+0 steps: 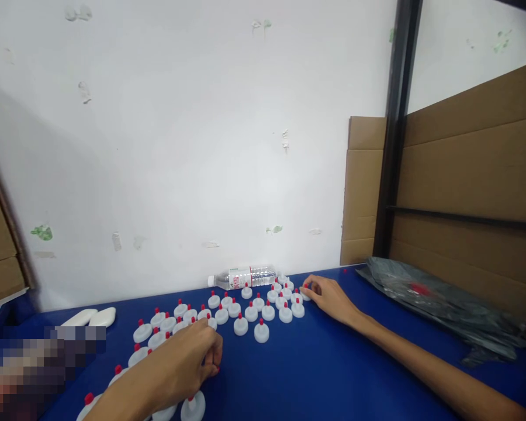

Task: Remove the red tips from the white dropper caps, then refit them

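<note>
Many white round nozzle caps with small red tips stand on the blue table. My right hand (328, 297) reaches to the far right end of the group, thumb and forefinger pinched on the red tip of one white nozzle cap (305, 294), which stands on the table. Closer to me, my left hand (188, 354) hangs over the left cluster with its fingers curled in. A small red tip cap (218, 369) peeks out at its fingertips. Below that hand stands a white nozzle cap (193, 406) whose top is partly covered; the hand and forearm hide several others.
A clear plastic bottle (252, 277) lies against the wall behind the caps. Two white rounded objects (101, 317) lie at left. On the right are a crumpled grey plastic bag (438, 310), cardboard (469, 169) and a black post (394, 134). A blurred patch covers the lower left.
</note>
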### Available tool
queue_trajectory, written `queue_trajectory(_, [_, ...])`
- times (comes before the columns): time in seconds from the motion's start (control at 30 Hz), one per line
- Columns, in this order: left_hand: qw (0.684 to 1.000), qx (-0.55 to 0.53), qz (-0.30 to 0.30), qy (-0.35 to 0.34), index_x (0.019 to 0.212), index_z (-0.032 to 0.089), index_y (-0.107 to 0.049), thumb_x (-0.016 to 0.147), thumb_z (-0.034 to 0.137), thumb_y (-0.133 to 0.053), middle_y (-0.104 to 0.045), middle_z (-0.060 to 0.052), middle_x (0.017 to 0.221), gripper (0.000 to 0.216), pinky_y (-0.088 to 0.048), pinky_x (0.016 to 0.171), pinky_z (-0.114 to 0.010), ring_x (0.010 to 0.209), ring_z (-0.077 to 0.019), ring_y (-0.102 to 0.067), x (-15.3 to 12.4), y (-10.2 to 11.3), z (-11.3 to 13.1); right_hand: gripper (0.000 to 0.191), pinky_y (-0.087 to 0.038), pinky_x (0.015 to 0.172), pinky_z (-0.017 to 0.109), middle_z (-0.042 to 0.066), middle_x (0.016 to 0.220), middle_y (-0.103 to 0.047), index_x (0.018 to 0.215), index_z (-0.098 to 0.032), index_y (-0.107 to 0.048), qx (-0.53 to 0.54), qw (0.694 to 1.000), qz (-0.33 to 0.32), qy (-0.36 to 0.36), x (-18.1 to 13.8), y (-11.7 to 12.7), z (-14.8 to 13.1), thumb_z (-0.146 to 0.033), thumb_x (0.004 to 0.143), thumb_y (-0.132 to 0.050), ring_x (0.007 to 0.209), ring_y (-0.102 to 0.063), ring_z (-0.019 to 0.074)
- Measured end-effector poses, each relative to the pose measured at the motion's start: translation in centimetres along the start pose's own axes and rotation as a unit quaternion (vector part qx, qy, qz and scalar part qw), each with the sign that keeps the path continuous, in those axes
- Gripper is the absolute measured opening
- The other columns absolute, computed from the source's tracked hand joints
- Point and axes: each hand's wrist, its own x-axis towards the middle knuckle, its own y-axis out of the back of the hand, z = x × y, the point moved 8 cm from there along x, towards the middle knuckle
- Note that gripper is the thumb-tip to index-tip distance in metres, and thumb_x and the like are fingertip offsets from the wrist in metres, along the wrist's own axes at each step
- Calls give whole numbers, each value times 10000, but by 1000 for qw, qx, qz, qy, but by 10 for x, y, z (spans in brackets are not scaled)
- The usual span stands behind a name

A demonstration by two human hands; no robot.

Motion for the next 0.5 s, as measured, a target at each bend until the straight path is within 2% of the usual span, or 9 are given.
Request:
queue_trajectory(0.07, [1000,-4,0,-9,800,224,-713,748,179,-581,-738,-51,873,149,-452,674,-305,808,-249,-677,1,-1,3,350,-518,691,356,42,798,-687,1010,-196,-690,-1,1000,5,-5,-1,0,-1,-471,1036,-476,741,-664,220])
queue_trajectory(0.13, [1000,-7,6,-10,776,227,-709,734,172,-580,-737,-40,835,147,-447,659,-298,791,-243,-677,1,0,4,412,-527,857,412,91,1009,-712,1114,-200,-681,-1,1000,9,8,-2,3,-8,-474,1075,-376,959,-675,249])
queue_trajectory(0.27, [1000,-4,3,-4,772,227,-696,739,179,-580,-737,-33,831,130,-442,643,-295,746,-223,-666,1,0,4,482,-409,1119,487,92,1365,-641,1308,-256,-657,2,997,-32,68,-3,-1,-28,-478,1103,-282,1318,-548,258])
queue_trajectory(0.37, [1000,7,0,2,817,216,-691,769,196,-577,-731,-58,883,125,-454,690,-324,803,-250,-662,1,0,6,527,-351,1180,529,80,1455,-601,1406,-271,-617,-4,994,-62,85,0,-12,-35,-533,1095,-283,1408,-484,276])
queue_trajectory(0.5, [999,32,7,2,898,207,-658,837,217,-545,-703,-73,952,129,-457,753,-359,884,-269,-643,0,4,16,550,-392,1163,532,88,1385,-661,1361,-240,-664,-7,993,-68,92,5,-20,-38,-525,1100,-273,1375,-531,294])
